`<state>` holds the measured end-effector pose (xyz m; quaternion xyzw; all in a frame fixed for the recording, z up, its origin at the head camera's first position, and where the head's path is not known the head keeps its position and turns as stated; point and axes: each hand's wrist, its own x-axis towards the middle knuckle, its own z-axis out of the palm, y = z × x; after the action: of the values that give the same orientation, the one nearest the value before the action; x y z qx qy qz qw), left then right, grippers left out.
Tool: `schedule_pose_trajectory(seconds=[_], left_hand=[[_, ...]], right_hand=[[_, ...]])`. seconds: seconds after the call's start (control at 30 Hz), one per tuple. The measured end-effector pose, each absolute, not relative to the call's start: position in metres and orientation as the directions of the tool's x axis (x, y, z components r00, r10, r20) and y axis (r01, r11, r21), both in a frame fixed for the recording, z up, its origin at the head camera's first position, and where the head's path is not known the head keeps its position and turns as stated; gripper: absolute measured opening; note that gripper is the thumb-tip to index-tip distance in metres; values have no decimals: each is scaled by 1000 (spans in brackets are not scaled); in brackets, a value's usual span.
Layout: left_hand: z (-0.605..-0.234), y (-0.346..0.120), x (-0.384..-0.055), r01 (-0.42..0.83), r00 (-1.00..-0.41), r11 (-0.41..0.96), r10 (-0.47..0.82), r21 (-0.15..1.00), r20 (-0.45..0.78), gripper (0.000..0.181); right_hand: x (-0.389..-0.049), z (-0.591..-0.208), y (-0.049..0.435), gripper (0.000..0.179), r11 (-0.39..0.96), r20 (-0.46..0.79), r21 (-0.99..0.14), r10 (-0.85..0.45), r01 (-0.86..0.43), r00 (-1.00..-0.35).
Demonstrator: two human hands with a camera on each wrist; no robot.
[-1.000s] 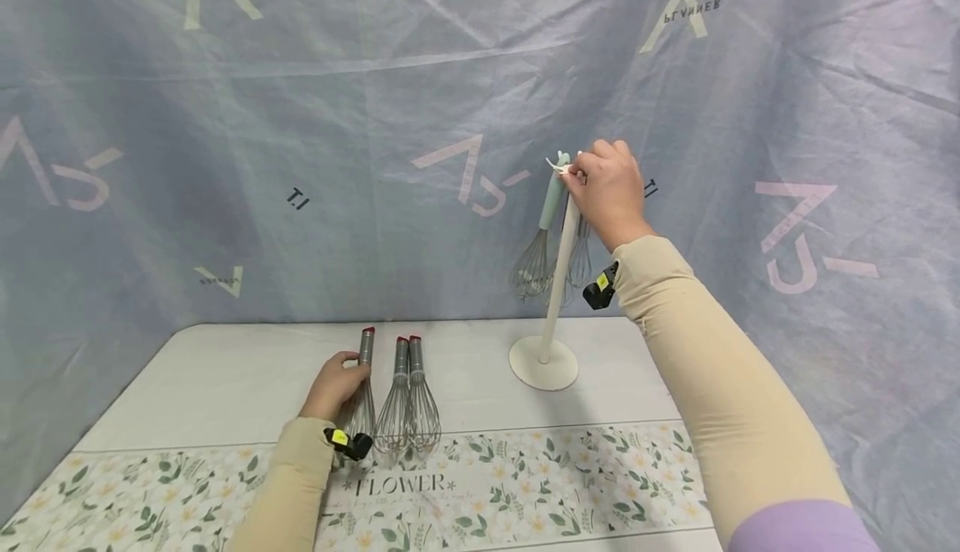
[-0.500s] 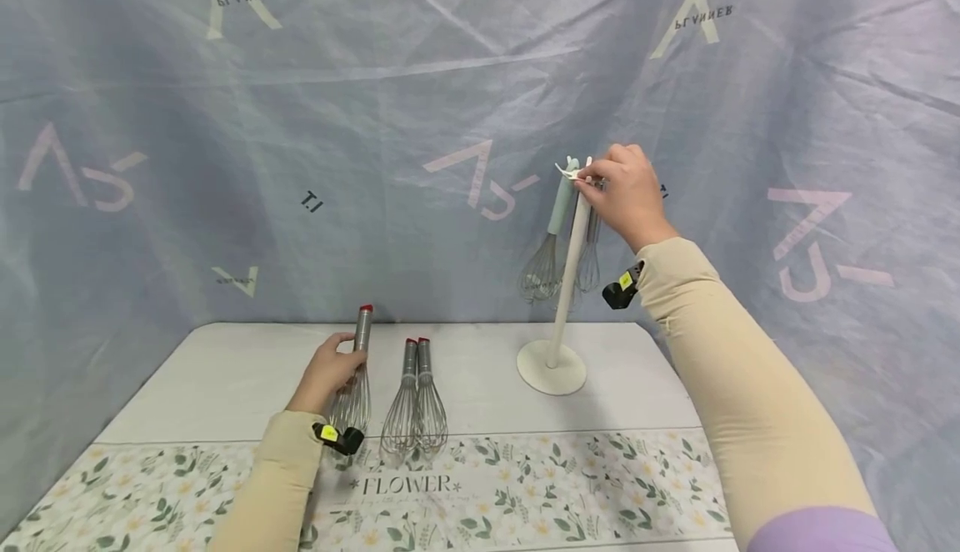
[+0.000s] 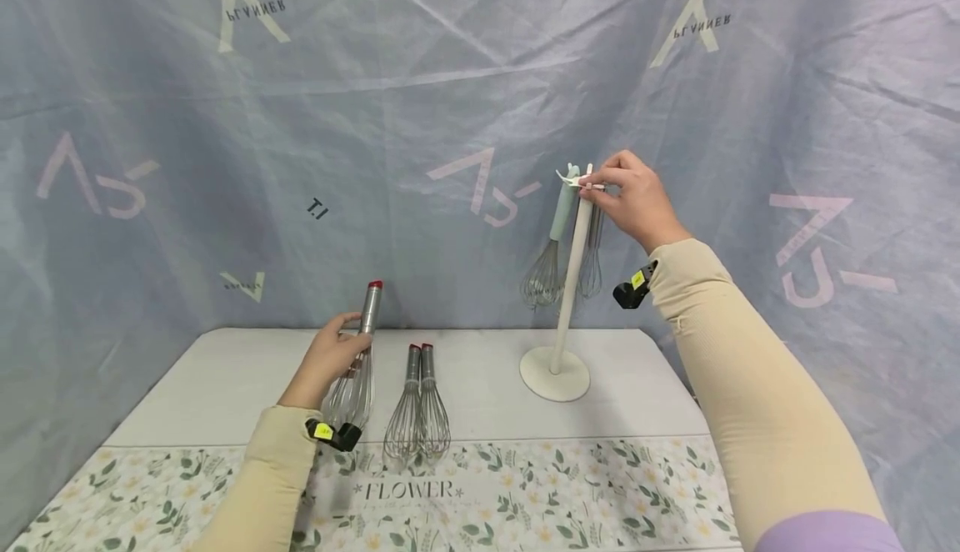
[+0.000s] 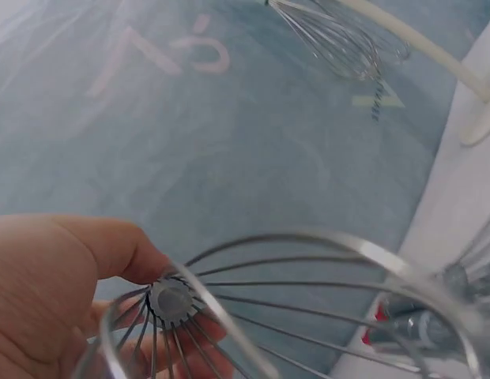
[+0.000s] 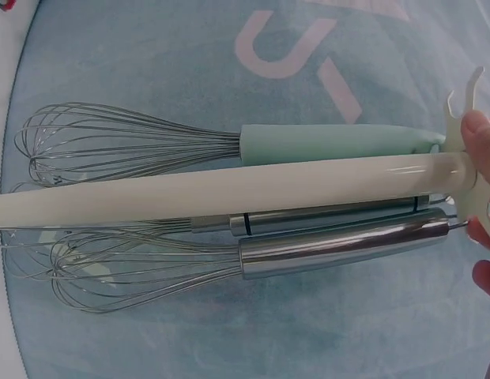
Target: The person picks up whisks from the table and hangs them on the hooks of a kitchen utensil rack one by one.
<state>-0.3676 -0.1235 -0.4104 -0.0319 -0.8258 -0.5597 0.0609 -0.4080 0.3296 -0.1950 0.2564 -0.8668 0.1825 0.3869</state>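
Note:
My left hand (image 3: 327,360) grips a steel whisk (image 3: 371,308) where handle meets wires, its red-tipped end pointing up. In the left wrist view, thumb and fingers circle the base of its wires (image 4: 308,296). At the right, my right hand (image 3: 636,199) pinches the white hook top (image 3: 592,183) of a cream stand (image 3: 573,277). From the hooks hang a mint-handled whisk (image 5: 340,144) and a shiny steel-handled whisk (image 5: 344,243). Another metal-handled whisk (image 5: 332,217) hangs partly hidden behind the pole.
Two red-tipped steel whisks, one on the left (image 3: 405,410) and one on the right (image 3: 433,410), lie side by side on the white table (image 3: 480,368). The stand's round base (image 3: 536,375) is near the back edge. Behind hangs a grey-blue curtain (image 3: 420,93); a floral strip (image 3: 570,494) crosses the front.
My left hand has lifted the steel whisk from beside the other two, and its handle end has risen. My right hand keeps its pinch on the hook top. The head view has shifted slightly.

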Motion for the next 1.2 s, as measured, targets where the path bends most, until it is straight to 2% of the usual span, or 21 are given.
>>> schedule_pose_trajectory(seconds=[0.37, 0.6, 0.93, 1.2], left_hand=[[-372, -100, -371, 226, -974, 329, 54, 917, 221, 61], [-353, -87, -369, 240, -971, 339, 75, 909, 229, 63], [-334, -78, -372, 290, -955, 266, 141, 919, 260, 74], [-314, -68, -370, 330, -937, 231, 194, 915, 289, 75]], right_hand=[[-412, -197, 328, 19, 798, 757, -162, -277, -581, -592], [-413, -196, 323, 19, 802, 761, -170, -262, -572, -594], [-416, -197, 318, 20, 808, 762, -191, -236, -558, -603], [-417, -198, 315, 19, 803, 772, -195, -229, -563, -593]])
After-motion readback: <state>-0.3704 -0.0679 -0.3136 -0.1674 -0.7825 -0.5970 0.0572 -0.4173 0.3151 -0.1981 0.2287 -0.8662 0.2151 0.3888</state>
